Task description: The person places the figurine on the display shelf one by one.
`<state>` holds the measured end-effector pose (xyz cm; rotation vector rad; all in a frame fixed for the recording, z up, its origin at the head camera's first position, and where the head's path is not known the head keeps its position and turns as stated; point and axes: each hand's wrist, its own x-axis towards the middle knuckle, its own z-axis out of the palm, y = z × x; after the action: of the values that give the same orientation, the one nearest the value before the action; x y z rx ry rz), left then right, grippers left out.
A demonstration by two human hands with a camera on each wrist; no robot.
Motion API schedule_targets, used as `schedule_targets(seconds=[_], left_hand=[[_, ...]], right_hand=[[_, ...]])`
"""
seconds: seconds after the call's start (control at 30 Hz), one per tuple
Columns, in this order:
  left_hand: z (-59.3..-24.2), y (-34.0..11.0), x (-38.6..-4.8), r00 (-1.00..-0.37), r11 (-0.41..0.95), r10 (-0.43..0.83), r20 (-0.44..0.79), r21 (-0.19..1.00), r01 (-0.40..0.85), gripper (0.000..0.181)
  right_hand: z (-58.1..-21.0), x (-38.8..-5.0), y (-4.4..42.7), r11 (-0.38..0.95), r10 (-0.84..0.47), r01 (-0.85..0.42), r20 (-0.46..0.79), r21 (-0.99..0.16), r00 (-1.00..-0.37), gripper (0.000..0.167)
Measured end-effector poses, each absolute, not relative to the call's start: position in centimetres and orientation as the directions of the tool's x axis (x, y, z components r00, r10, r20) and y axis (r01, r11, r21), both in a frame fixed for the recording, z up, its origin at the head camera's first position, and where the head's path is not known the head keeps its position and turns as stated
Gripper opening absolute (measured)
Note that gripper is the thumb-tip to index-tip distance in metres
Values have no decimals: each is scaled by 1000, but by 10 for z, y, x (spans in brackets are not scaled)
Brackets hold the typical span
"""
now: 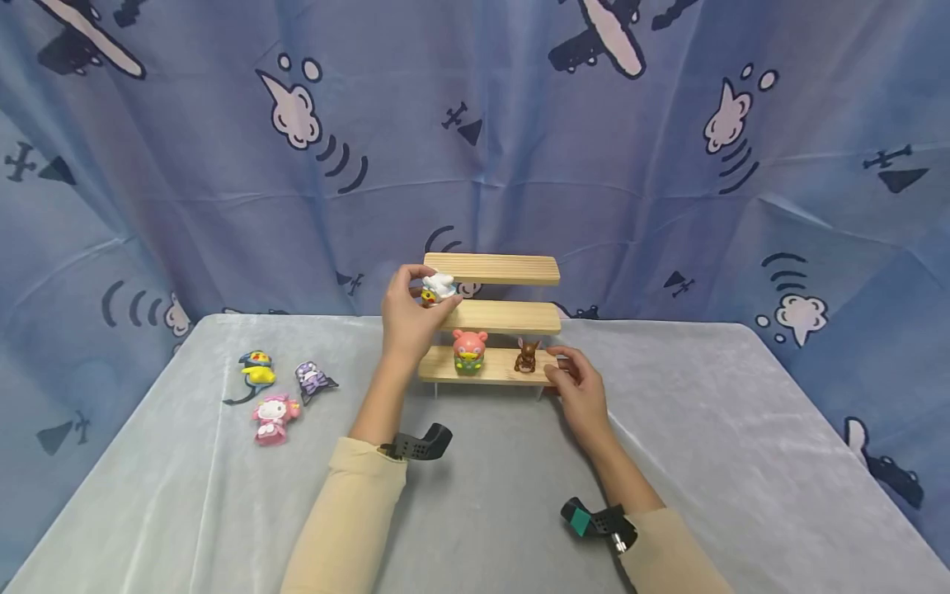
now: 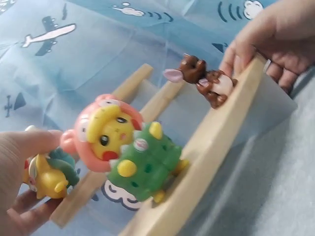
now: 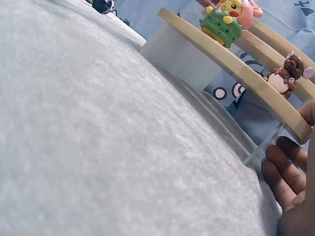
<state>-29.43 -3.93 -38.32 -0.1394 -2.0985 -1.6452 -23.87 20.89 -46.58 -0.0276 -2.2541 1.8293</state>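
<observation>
In the head view my left hand (image 1: 412, 318) pinches a white, blue and yellow figure (image 1: 438, 289) at the left end of the middle shelf (image 1: 508, 316). My right hand (image 1: 582, 396) holds the right end of the lowest shelf (image 1: 497, 377). On that lowest shelf stand a pink-hooded figure with a green body (image 1: 468, 353) and, to its right, a brown long-eared figure (image 1: 526, 356). The left wrist view shows the held figure (image 2: 49, 174) between thumb and fingers. In the right wrist view, fingers (image 3: 283, 172) curl beneath the shelf's end.
At the left of the grey cloth lie a blue and yellow figure (image 1: 257, 373), a purple one (image 1: 312, 380) and a pink one (image 1: 274, 419). The top shelf (image 1: 491, 269) rises behind the others. A blue patterned curtain (image 1: 475, 124) hangs at the back.
</observation>
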Motion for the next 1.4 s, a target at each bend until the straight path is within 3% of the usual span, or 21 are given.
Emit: schedule_targets(seconds=[0.17, 0.4, 0.67, 1.07, 1.4], left_hand=[[-384, -37, -294, -868, 365, -177, 464, 850, 379, 49], [-376, -41, -290, -892, 501, -77, 445, 791, 351, 48], [-375, -53, -286, -906, 462, -18, 423, 807, 368, 38], [-375, -58, -284, -898, 443, -110, 426, 830, 339, 37], [-374, -58, -282, -950, 365, -118, 290, 902, 230, 42]], right_hand=[[-465, -239, 208, 236, 158, -143, 183, -961, -970, 31], [-465, -237, 208, 252, 171, -123, 170, -960, -971, 31], [-465, -237, 209, 262, 169, -119, 167, -958, -971, 31], [-464, -237, 208, 244, 166, -134, 178, -960, -970, 31], [-465, -236, 210, 223, 164, -114, 153, -968, -975, 32]])
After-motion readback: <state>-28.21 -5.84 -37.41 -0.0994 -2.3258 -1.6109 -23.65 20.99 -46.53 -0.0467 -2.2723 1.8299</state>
